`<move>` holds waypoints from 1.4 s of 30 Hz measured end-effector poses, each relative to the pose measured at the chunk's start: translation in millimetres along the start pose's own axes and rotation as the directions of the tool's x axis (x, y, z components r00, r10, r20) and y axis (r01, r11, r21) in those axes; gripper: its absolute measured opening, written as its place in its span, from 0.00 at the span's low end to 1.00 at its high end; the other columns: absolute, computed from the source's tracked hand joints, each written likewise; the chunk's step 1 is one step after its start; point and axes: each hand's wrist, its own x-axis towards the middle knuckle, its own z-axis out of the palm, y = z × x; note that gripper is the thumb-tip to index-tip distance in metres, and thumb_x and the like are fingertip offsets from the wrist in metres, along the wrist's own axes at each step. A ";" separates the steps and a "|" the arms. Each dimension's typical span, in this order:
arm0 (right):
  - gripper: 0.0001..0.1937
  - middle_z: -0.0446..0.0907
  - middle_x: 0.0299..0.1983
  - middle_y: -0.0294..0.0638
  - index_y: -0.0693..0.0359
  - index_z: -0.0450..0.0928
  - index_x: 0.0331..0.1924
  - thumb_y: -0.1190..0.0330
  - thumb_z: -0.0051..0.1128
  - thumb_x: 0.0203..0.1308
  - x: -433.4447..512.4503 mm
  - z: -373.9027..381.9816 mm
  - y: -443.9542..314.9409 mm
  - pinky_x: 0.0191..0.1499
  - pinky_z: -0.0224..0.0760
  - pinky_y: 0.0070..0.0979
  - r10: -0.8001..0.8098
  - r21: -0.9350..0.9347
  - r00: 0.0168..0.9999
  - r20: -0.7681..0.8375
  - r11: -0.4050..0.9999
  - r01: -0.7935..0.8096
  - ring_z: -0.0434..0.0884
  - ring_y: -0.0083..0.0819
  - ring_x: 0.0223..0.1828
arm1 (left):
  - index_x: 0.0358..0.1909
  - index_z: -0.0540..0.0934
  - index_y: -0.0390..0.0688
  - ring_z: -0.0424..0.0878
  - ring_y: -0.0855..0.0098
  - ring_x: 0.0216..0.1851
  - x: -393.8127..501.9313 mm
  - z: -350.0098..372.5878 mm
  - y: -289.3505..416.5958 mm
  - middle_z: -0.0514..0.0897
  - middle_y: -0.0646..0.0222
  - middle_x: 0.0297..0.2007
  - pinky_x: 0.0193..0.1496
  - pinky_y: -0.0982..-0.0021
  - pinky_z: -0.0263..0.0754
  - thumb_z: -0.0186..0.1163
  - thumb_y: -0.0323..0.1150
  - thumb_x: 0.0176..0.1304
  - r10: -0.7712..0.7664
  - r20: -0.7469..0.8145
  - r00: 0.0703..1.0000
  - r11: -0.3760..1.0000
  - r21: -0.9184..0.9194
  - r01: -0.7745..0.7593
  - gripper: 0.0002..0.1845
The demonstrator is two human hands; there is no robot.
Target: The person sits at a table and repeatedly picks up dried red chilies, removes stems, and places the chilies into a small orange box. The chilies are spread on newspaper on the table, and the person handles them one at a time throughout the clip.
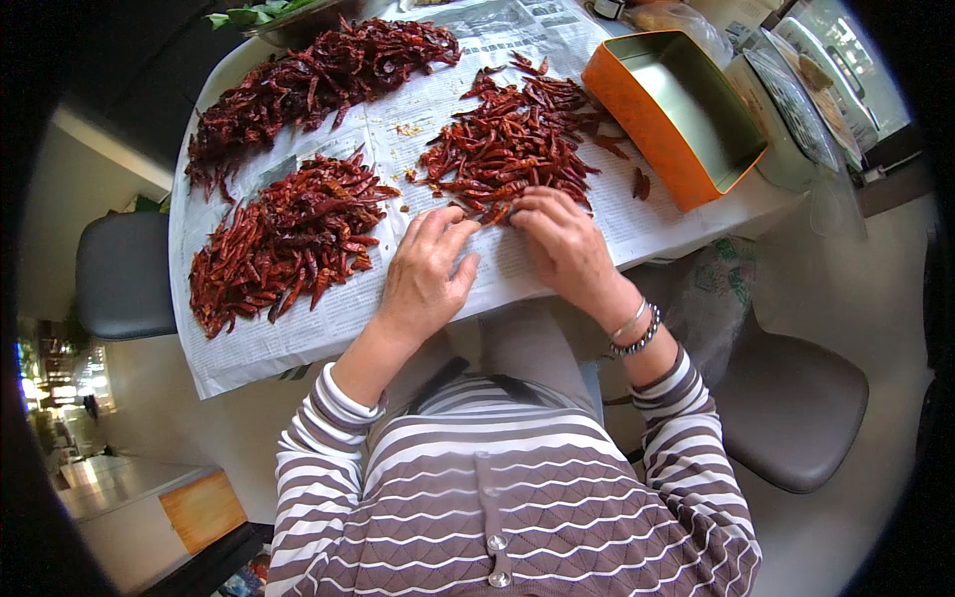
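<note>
Dried red chili peppers lie in three piles on newspaper [351, 306] spread over a table. My left hand [433, 269] and my right hand [563, 239] are at the near edge of the right pile [515, 142]. Both sets of fingertips touch or nearly touch chilies there; whether either hand grips one cannot be told. Left of my left hand lies a second pile [291, 239]. A darker, more shrivelled pile [313, 82] stretches along the far left. Small yellow seeds [408, 129] are scattered between the piles.
An orange rectangular tin [656, 134], open at the top, stands at the right. A metal bowl with green leaves [291, 26] is at the far left edge. Plastic bags and containers [783, 104] crowd the far right. Chairs stand left [123, 276] and right [791, 410] of the table.
</note>
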 end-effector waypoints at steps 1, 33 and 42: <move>0.16 0.80 0.49 0.49 0.66 0.79 0.42 0.82 0.58 0.45 2.7 -2.1 7.5 0.61 0.73 0.38 0.030 -0.039 0.999 0.024 0.999 -0.029 0.77 0.47 0.58 | 0.47 0.81 0.36 0.76 0.53 0.54 -0.3 0.6 -0.2 0.79 0.56 0.50 0.57 0.58 0.73 0.66 0.26 0.53 -0.001 -0.001 1.000 1.000 0.000 0.001 0.17; 0.24 0.76 0.57 0.57 0.67 0.72 0.60 0.56 0.50 0.70 60.9 -20.1 77.2 0.63 0.68 0.39 0.474 -0.027 0.847 0.242 0.876 -0.482 0.76 0.52 0.60 | 0.45 0.81 0.37 0.77 0.56 0.56 -8.8 2.2 -10.3 0.82 0.59 0.45 0.60 0.59 0.73 0.66 0.28 0.54 0.011 -0.040 0.999 0.994 -0.110 -0.015 0.15; 0.17 0.81 0.50 0.52 0.66 0.79 0.51 0.68 0.63 0.59 107.7 7.9 33.6 0.57 0.74 0.38 0.050 -0.017 0.982 0.185 0.999 -0.047 0.80 0.48 0.52 | 0.43 0.81 0.37 0.77 0.57 0.53 -7.5 2.1 -10.5 0.81 0.58 0.44 0.57 0.59 0.74 0.64 0.27 0.53 -0.003 -0.031 1.000 0.994 -0.107 0.000 0.14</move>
